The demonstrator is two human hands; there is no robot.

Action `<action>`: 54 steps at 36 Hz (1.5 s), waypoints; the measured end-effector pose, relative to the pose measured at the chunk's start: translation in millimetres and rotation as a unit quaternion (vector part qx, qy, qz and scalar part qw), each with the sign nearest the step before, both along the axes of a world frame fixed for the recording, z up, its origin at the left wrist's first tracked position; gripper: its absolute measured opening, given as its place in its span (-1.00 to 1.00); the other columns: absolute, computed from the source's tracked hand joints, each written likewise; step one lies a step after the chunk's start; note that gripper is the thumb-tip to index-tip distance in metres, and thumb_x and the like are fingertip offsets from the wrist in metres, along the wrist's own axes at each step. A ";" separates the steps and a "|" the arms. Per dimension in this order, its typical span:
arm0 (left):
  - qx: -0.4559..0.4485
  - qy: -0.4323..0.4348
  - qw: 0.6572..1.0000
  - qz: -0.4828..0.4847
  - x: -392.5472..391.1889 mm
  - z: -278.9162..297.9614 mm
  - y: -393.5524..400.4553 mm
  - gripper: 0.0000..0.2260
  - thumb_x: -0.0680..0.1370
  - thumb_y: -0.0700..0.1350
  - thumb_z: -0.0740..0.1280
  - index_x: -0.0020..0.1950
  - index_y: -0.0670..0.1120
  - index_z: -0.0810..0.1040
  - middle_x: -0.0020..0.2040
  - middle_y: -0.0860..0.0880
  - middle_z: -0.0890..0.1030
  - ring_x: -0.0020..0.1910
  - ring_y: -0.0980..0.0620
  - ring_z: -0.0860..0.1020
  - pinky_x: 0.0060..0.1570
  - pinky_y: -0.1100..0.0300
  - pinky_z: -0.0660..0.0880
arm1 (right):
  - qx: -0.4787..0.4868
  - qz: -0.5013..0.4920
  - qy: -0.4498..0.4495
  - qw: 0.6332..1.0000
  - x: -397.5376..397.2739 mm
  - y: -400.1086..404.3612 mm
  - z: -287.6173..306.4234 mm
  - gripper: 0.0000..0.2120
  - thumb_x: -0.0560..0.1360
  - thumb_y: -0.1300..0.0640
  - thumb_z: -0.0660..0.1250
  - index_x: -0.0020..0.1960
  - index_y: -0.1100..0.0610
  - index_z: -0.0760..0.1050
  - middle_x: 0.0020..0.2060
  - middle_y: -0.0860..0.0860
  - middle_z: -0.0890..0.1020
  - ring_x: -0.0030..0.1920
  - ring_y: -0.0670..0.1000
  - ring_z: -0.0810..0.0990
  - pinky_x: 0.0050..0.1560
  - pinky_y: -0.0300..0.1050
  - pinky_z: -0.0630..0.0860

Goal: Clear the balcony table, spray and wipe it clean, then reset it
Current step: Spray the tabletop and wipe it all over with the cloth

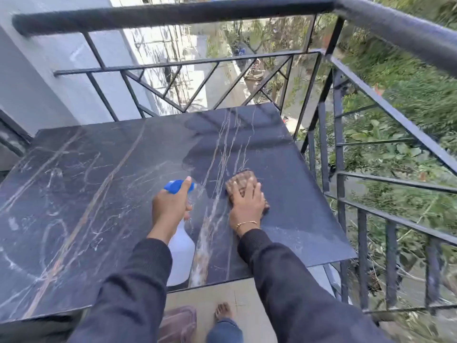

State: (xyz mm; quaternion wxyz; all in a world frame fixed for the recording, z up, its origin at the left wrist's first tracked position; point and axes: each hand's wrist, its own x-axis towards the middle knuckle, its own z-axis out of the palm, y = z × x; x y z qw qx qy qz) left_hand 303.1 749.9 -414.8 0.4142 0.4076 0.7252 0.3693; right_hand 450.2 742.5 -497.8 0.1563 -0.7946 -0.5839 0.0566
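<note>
the left hand (pixel 170 206) is gripping the neck of a spray bottle (pixel 181 248), fingers curled round it and the forefinger lying along the blue trigger head (pixel 178 186), which is pointing away from the person toward the far side of the table. the bottle's white body is hanging below the hand, over the near edge of the table. the right hand (pixel 247 206) is lying flat with fingers spread, pressing down on a brown checked cloth (pixel 241 181) that is sitting bunched on the tabletop just right of the bottle. a thin gold bracelet (pixel 246 223) is showing at the right wrist, and both arms are wearing dark sleeves (pixel 296 280). the dark marble table (pixel 86 194) is showing pale veins, and a darker, wet-looking patch is spreading beyond the cloth toward the far right corner. a black metal railing (pixel 371 115) is standing just behind and to the right of the table. below the near edge, a bare foot (pixel 222 311) is standing on the pale floor.
</note>
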 end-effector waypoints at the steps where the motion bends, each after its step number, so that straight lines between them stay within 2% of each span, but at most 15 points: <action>1: 0.000 -0.002 1.000 0.002 0.0 0.2 -0.6 -0.69 0.48 0.18 0.34 -0.09 -0.06 0.63 -0.38 -0.08 0.60 -0.51 -0.01 0.49 -0.39 0.20 0.45 | 0.003 0.049 0.006 0.999 -11.0 1.8 2.8 -0.33 0.03 0.24 0.54 0.15 0.03 0.59 0.21 0.33 0.52 0.17 0.40 0.52 0.06 0.25 0.49; 3: 0.001 0.005 1.000 0.000 1.2 1.4 -2.3 -0.70 0.48 0.18 0.34 -0.16 -0.05 0.61 -0.39 -0.07 0.58 -0.54 0.01 0.47 -0.44 0.22 0.40 | -0.031 0.144 0.038 0.988 -27.2 3.4 2.8 -0.37 0.28 0.25 0.42 0.33 0.02 0.43 0.41 0.30 0.29 0.38 0.40 0.27 0.33 0.23 0.26; 4: 0.003 0.006 1.000 0.001 1.8 1.9 -2.4 -0.70 0.48 0.18 0.35 -0.20 -0.05 0.59 -0.41 -0.07 0.57 -0.54 0.00 0.47 -0.44 0.21 0.41 | -0.026 0.185 0.039 0.982 -33.0 2.5 1.9 -0.38 0.27 0.24 0.43 0.32 0.02 0.45 0.40 0.30 0.30 0.37 0.41 0.28 0.33 0.24 0.26; 7: 0.012 0.009 1.000 0.002 3.2 0.9 -2.3 -0.69 0.47 0.16 0.38 -0.33 -0.04 0.54 -0.46 -0.06 0.52 -0.54 -0.04 0.47 -0.36 0.17 0.46 | -0.026 0.242 0.043 0.969 -36.8 0.3 -8.0 -0.38 -0.07 0.19 0.59 0.00 -0.01 0.65 0.10 0.28 0.61 0.00 0.35 0.63 -0.10 0.22 0.58; 11: 0.005 0.016 1.000 -0.006 4.3 0.9 -4.3 -0.68 0.46 0.18 0.38 -0.29 -0.04 0.53 -0.45 -0.05 0.53 -0.52 -0.06 0.49 -0.32 0.17 0.47 | 0.010 0.276 0.041 0.960 -7.9 -13.9 -11.1 -0.43 0.03 0.24 0.53 0.03 -0.04 0.64 0.11 0.24 0.62 -0.04 0.31 0.65 -0.13 0.18 0.59; 15: 0.005 0.009 1.000 -0.026 7.3 2.2 -8.9 -0.71 0.46 0.18 0.37 -0.26 -0.03 0.52 -0.39 -0.10 0.59 -0.52 -0.02 0.45 -0.42 0.21 0.39 | 0.005 0.167 0.069 0.984 41.9 -24.2 -8.0 -0.51 0.24 0.21 0.29 0.15 -0.05 0.58 0.25 0.21 0.53 0.09 0.35 0.58 0.00 0.24 0.55; 17: 0.007 0.011 0.999 -0.034 8.6 3.3 -11.0 -0.71 0.46 0.18 0.37 -0.25 -0.02 0.51 -0.37 -0.11 0.60 -0.52 -0.02 0.45 -0.41 0.21 0.38 | -0.014 0.087 0.046 0.995 73.6 -29.0 -1.3 -0.47 0.40 0.22 0.14 0.34 -0.09 0.41 0.44 0.14 0.30 0.36 0.28 0.37 0.30 0.12 0.38; 19: 0.007 0.017 0.999 -0.041 10.2 4.4 -12.7 -0.70 0.47 0.18 0.36 -0.25 -0.03 0.52 -0.36 -0.11 0.60 -0.53 -0.01 0.44 -0.42 0.21 0.36 | -0.056 0.014 0.038 0.998 108.8 -36.5 3.8 -0.46 0.50 0.23 0.10 0.43 -0.14 0.24 0.52 0.07 0.09 0.47 0.20 0.17 0.43 0.02 0.22; 24: 0.010 0.024 0.999 -0.048 12.1 5.1 -15.2 -0.69 0.47 0.18 0.36 -0.24 -0.05 0.53 -0.36 -0.10 0.59 -0.53 0.00 0.46 -0.43 0.21 0.38 | -0.098 -0.089 0.045 0.990 150.3 -52.6 12.1 -0.40 0.50 0.25 0.15 0.47 -0.12 0.15 0.53 0.09 0.00 0.48 0.20 0.12 0.45 -0.02 0.15; 30: 0.004 0.021 0.998 -0.057 13.3 5.4 -11.1 -0.73 0.47 0.18 0.36 -0.21 0.00 0.56 -0.34 -0.11 0.62 -0.47 -0.04 0.52 -0.40 0.21 0.42 | -0.087 -0.197 0.067 0.974 99.9 -52.2 15.3 -0.39 0.53 0.20 0.18 0.50 -0.08 0.05 0.52 0.18 -0.05 0.48 0.27 0.03 0.43 0.12 0.11; 36: -0.002 0.023 0.998 -0.060 14.0 1.5 -6.0 -0.74 0.47 0.18 0.36 -0.21 0.00 0.55 -0.33 -0.12 0.62 -0.45 -0.05 0.51 -0.36 0.18 0.46 | -0.114 -0.029 0.096 0.988 39.4 -21.2 18.7 -0.38 0.52 0.20 0.20 0.49 -0.11 0.07 0.53 0.13 -0.11 0.51 0.23 -0.05 0.48 0.07 0.01; 40: -0.006 0.043 0.997 -0.065 19.2 0.7 -5.4 -0.67 0.44 0.21 0.38 -0.19 -0.07 0.57 -0.37 -0.11 0.60 -0.46 -0.08 0.53 -0.17 0.03 0.58 | -0.150 0.164 0.099 0.970 -6.7 -11.9 15.8 -0.39 0.50 0.16 0.24 0.46 -0.18 0.13 0.53 0.09 -0.12 0.51 0.22 -0.04 0.47 0.15 0.08; 43: -0.003 0.061 0.996 -0.066 22.0 0.6 -4.4 -0.62 0.43 0.22 0.39 -0.19 -0.11 0.56 -0.36 -0.09 0.57 -0.43 -0.08 0.56 -0.15 0.02 0.62 | -0.144 0.225 0.091 0.959 -18.3 -19.3 16.0 -0.44 0.52 0.17 0.22 0.46 -0.14 0.18 0.53 0.09 -0.09 0.51 0.21 -0.04 0.50 0.09 0.00; 48: 0.004 0.048 0.996 -0.075 24.8 0.1 -4.6 -0.72 0.45 0.17 0.40 -0.21 -0.04 0.60 -0.37 -0.04 0.55 -0.34 -0.10 0.59 -0.12 -0.03 0.60 | -0.129 0.221 0.080 0.963 16.6 -26.6 21.3 -0.40 0.50 0.22 0.23 0.46 -0.13 0.18 0.53 0.06 -0.01 0.50 0.15 0.06 0.47 -0.01 0.07; 54: -0.001 0.070 0.992 -0.105 29.0 -3.5 -2.3 -0.64 0.44 0.19 0.39 -0.17 -0.12 0.61 -0.42 -0.09 0.56 -0.40 -0.11 0.54 -0.09 -0.06 0.59 | -0.119 0.075 0.078 0.987 104.8 -41.8 18.7 -0.39 0.50 0.19 0.21 0.46 -0.19 0.14 0.53 0.02 -0.03 0.49 0.17 0.09 0.46 0.00 0.15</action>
